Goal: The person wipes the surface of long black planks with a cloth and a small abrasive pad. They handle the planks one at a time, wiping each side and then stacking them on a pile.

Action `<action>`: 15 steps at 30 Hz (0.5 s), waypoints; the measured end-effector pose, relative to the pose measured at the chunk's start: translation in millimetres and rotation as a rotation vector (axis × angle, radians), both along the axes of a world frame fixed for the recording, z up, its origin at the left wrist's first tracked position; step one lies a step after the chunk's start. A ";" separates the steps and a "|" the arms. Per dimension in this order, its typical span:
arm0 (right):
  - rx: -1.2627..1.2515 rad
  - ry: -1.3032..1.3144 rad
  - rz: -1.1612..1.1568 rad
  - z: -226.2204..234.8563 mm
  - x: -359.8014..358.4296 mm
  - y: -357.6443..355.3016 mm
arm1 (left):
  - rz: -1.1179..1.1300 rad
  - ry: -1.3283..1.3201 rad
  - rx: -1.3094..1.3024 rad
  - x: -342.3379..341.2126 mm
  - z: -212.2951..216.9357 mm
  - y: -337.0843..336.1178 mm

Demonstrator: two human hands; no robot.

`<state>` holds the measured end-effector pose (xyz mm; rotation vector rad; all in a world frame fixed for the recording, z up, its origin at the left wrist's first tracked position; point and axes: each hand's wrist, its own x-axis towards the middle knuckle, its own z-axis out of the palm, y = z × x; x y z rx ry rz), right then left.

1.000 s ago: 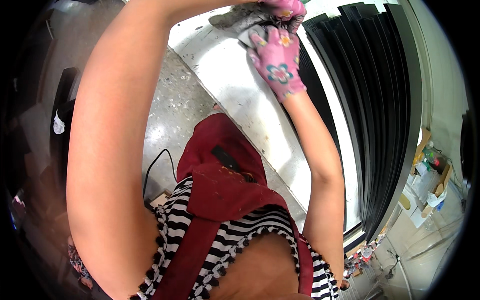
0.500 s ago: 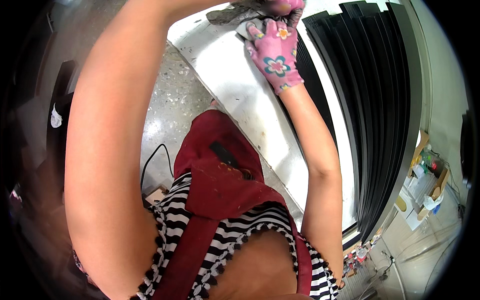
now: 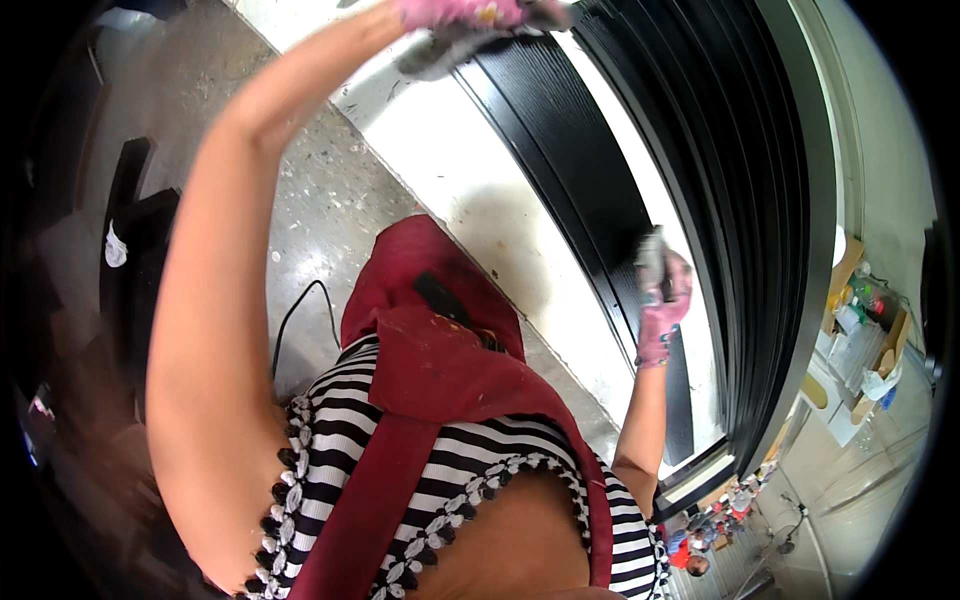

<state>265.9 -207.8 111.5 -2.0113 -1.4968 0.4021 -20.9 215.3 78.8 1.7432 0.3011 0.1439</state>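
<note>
At the top edge, my left hand [image 3: 470,14], in a pink patterned glove, is partly cut off by the frame. Its fingers appear closed on a crumpled grey cloth [image 3: 437,56], over the far end of a long black strip panel [image 3: 560,150]. My right hand [image 3: 668,305], in a matching pink glove with greyish fingers, is over the same panel, by its right edge. Motion smears those fingers, so whether they hold anything is unclear. The panel has a grooved surface and lies lengthwise on a white tabletop [image 3: 490,235].
Many long black strips [image 3: 745,200] stand packed together to the right of the panel. Beyond them, a cardboard box [image 3: 890,345] holds plastic items. Grey concrete floor [image 3: 325,190] and a black cable [image 3: 283,325] lie left of the table; a person [image 3: 690,560] is at lower right.
My right hand has moved from the panel's far end toward me, along its right side. My left hand has shifted left with the grey cloth. More of the black panel shows.
</note>
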 end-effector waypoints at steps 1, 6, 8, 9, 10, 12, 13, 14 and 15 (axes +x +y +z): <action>0.047 0.329 -0.275 13.0 -14.5 8.3 | 0.017 -0.529 0.322 16.0 -10.8 -19.6; 0.330 0.391 -0.626 -46.8 7.4 12.5 | 0.481 -0.626 0.417 89.0 10.8 -215.5; 0.324 0.388 -0.661 -42.1 -5.7 16.0 | 0.433 -0.699 0.178 125.5 -24.3 -265.1; 0.356 0.432 -0.671 -38.9 -8.1 19.1 | 0.431 -0.364 0.538 134.7 -49.7 -284.5; 0.347 0.293 -0.631 -43.0 -1.9 12.3 | 0.430 -0.376 0.577 131.3 -56.1 -294.0; 0.274 0.281 -0.647 -38.3 -2.9 9.4 | 0.399 -0.258 0.608 129.8 -44.0 -287.8; 0.284 0.288 -0.632 -40.3 -3.3 7.7 | 0.357 -0.236 0.678 121.7 -42.6 -282.4; 0.297 0.294 -0.608 -42.4 -1.4 6.8 | 0.321 -0.215 0.751 114.5 -43.3 -273.5; 0.312 0.295 -0.590 -44.0 -0.2 6.5 | 0.380 -0.280 0.767 109.3 -57.1 -261.3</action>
